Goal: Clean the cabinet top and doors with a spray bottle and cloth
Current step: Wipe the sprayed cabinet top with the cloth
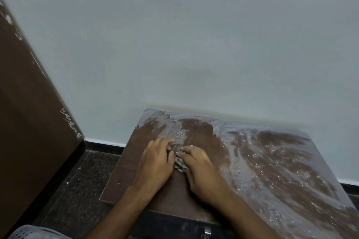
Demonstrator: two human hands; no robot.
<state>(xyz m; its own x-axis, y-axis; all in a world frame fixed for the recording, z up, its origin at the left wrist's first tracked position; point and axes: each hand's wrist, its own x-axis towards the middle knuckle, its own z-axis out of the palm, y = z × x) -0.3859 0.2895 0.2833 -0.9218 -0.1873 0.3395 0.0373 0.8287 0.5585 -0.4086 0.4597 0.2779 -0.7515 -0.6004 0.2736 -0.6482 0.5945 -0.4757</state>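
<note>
Cloth (179,165) bunched between both hands near cabinet top's (124,176) left edge; left hand (155,163) and right hand (200,169) grip it; foam (272,161) lies rightward.

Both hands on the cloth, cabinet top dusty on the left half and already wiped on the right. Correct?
Sides are swapped. In the head view the left hand and right hand do press the cloth, but the cabinet top shows pale streaky residue across its right half; the left half is clean brown.
</note>
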